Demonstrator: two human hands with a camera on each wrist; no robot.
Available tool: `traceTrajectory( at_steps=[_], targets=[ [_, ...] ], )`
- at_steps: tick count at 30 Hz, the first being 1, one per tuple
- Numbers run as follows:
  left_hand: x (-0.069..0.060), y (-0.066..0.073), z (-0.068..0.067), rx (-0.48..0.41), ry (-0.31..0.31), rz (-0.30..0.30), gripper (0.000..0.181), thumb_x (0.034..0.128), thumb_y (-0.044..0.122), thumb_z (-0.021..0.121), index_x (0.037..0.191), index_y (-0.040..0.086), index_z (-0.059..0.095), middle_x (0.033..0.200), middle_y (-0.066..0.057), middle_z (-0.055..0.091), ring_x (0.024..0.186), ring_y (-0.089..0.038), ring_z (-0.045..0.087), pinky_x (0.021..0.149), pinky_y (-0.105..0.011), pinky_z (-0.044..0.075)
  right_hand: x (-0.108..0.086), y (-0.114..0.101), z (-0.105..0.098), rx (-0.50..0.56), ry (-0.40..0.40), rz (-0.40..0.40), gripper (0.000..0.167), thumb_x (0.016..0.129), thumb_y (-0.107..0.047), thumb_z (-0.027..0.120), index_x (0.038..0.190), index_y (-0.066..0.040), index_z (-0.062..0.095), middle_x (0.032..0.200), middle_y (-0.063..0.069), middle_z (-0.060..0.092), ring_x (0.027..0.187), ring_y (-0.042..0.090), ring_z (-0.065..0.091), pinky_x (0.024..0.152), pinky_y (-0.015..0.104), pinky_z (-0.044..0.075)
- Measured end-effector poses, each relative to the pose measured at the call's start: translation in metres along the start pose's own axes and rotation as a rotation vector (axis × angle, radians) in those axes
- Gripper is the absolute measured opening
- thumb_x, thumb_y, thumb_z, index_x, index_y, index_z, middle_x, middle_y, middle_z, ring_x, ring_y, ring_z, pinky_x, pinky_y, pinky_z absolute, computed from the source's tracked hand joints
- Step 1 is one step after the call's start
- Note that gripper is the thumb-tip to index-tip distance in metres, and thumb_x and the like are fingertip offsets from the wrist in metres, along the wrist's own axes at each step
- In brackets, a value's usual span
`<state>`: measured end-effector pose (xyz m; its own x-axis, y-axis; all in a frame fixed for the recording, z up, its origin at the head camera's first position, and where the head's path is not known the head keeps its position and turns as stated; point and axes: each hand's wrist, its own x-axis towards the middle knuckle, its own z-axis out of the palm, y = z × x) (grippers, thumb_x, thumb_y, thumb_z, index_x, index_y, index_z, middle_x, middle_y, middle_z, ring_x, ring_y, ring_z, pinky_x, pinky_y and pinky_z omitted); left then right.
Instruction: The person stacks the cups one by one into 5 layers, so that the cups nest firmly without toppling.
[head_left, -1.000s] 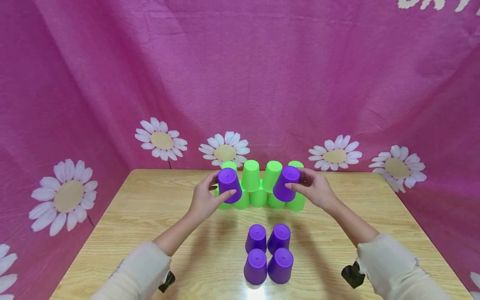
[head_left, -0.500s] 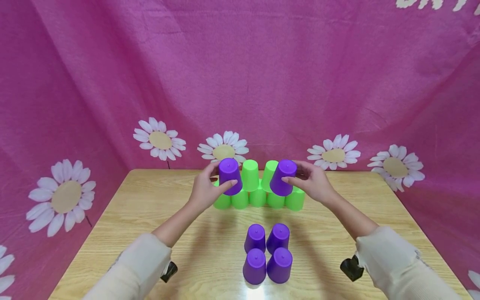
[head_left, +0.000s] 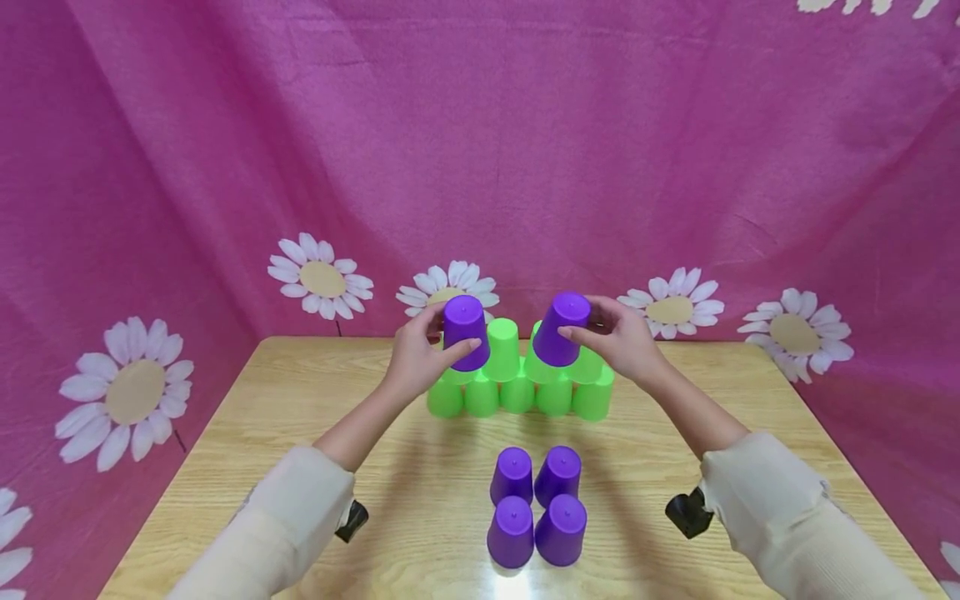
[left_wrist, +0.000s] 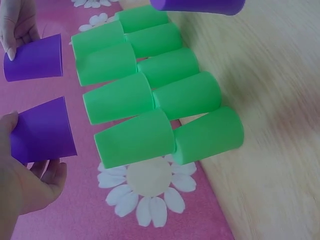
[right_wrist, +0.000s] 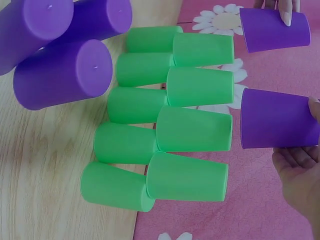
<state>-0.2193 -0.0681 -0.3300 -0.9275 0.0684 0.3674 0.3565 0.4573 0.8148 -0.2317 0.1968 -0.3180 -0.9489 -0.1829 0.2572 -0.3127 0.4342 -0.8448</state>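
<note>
My left hand (head_left: 414,354) grips an upside-down purple cup (head_left: 465,333) between thumb and fingers. A second purple cup (head_left: 562,329), tilted a little, is held the same way by my right hand (head_left: 626,337). Both cups hang apart from each other in the air, partly in front of the upper row of green cups (head_left: 502,350) in the head view. From the wrist views, the rims of the left purple cup (left_wrist: 45,130) and the right purple cup (right_wrist: 277,120) stand above the green tops, with a gap. Upside-down green cups form two rows, the upper resting on the lower row (head_left: 517,393).
Nearer on the wooden table (head_left: 300,417), several purple cups stand upside down in a close cluster, including one front cup (head_left: 512,533). A pink cloth (head_left: 555,167) with daisies hangs behind the table. Black wrist devices show under the left sleeve (head_left: 300,508) and right sleeve (head_left: 765,500).
Both hands have risen with their purple cups, from in front of the green rows to above the upper one. The two cups have come slightly closer together. The other cups stay put.
</note>
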Motion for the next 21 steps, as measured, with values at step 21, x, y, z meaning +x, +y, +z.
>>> traceTrajectory(
  at_steps=[21],
  targets=[
    [0.021,0.006,0.007,-0.03,0.045,-0.011,0.056,0.0755,0.015,0.075,0.124,-0.002,0.053,0.111,-0.023,0.064,0.103,-0.034,0.062,0.088,-0.042,0.052,0.024,-0.001,0.022,0.052,0.063,0.061,0.047,0.083,-0.01,0.068,0.124,0.005,0.053,0.118,0.026,0.06,0.108,0.034,0.06,0.088,0.034,0.053]
  ],
)
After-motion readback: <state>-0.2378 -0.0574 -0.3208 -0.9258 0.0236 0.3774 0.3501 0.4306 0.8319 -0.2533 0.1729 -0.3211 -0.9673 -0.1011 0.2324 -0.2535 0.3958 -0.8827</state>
